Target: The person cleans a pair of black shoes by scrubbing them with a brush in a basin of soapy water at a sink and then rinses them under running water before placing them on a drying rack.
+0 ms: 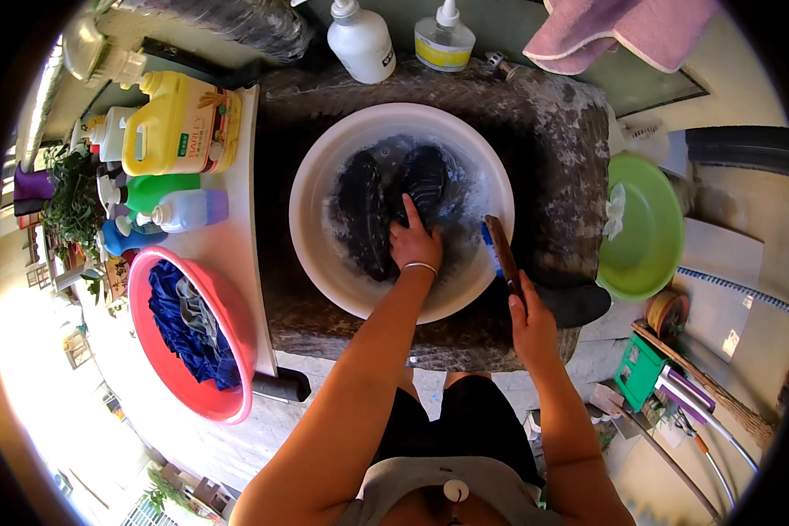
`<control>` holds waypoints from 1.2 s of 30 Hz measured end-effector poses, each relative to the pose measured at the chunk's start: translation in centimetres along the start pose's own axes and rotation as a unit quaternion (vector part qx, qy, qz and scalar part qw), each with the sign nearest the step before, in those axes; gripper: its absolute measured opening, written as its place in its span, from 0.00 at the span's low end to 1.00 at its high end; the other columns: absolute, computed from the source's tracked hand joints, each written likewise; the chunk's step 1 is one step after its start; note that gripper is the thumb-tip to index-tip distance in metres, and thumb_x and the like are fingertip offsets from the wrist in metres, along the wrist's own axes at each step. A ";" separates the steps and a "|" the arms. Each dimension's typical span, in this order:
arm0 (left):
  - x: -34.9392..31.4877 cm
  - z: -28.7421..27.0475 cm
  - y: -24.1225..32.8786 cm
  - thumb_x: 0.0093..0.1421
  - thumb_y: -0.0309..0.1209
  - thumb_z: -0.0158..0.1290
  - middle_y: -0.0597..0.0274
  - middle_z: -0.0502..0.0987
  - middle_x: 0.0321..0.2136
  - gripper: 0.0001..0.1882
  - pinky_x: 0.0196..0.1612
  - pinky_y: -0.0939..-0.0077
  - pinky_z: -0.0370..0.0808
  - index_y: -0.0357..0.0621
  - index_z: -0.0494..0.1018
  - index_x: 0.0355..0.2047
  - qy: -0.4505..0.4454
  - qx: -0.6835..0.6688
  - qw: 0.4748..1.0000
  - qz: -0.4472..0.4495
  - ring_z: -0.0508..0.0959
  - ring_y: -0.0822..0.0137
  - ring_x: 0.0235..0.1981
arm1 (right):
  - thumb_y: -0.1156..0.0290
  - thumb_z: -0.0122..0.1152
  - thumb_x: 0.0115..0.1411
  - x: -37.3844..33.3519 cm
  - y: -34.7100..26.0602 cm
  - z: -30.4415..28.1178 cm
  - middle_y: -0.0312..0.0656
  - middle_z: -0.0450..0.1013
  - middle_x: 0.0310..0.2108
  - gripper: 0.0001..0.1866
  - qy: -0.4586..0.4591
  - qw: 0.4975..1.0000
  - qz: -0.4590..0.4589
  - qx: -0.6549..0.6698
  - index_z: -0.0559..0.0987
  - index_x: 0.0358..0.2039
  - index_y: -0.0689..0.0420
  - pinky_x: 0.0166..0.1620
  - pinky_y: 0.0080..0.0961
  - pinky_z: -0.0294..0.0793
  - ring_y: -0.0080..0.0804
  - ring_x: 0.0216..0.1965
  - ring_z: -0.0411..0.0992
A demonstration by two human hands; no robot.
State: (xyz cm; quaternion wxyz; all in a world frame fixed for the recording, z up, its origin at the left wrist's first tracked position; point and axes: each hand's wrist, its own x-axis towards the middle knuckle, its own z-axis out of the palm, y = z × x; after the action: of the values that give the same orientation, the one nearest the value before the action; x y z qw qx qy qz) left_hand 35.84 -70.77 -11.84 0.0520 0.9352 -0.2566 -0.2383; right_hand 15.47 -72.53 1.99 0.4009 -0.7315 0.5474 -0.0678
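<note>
Right hand [532, 320], nearest: fingers are closing round the brown handle of a scrub brush [500, 250], a firm-looking hold. The blue bristles are facing the basin at its right rim and are standing apart from the shoes; contact with the rim, cannot tell.

Just behind the right hand, a black flat oval piece [577, 303], possibly an insole, is jutting past the slab's corner. Risk: a swing of the right wrist could be knocking it off.

Left hand [416, 250]: index finger is lying extended on the right black shoe [422, 175], the others are bending; whether they are pinching it, cannot tell. The left black shoe [360, 215] is lying beside it, both sitting in soapy water [456, 188] inside a white basin [311, 219].

Risk: suds are probably making the shoe slick, so a hard push could be sending it skidding from under the fingers; a sudden shove could be slopping water over the rim onto the dark worktop [561, 175].

Beyond the basin, a white pump bottle [362, 48] and a clear bottle with a yellow label [444, 44] are standing close together, well out of the brush's way
</note>
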 end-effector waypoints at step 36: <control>-0.8 -2.9 -1.6 0.40 0.57 0.60 0.35 0.29 0.64 0.49 0.60 0.34 0.38 0.46 0.59 0.59 -0.003 0.108 0.992 0.060 0.31 0.36 0.65 | 0.70 0.61 0.57 -5.4 3.3 3.7 0.33 0.67 0.31 0.23 0.081 0.917 0.157 0.356 0.68 0.52 0.64 0.34 0.17 0.64 0.18 0.31 0.63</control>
State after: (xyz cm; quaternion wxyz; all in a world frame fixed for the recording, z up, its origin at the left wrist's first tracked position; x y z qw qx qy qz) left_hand 37.28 -69.07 -9.29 -0.0364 0.9175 -0.3366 -0.2088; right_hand 12.85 -66.33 -0.85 0.5949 -0.4369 0.6253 -0.2535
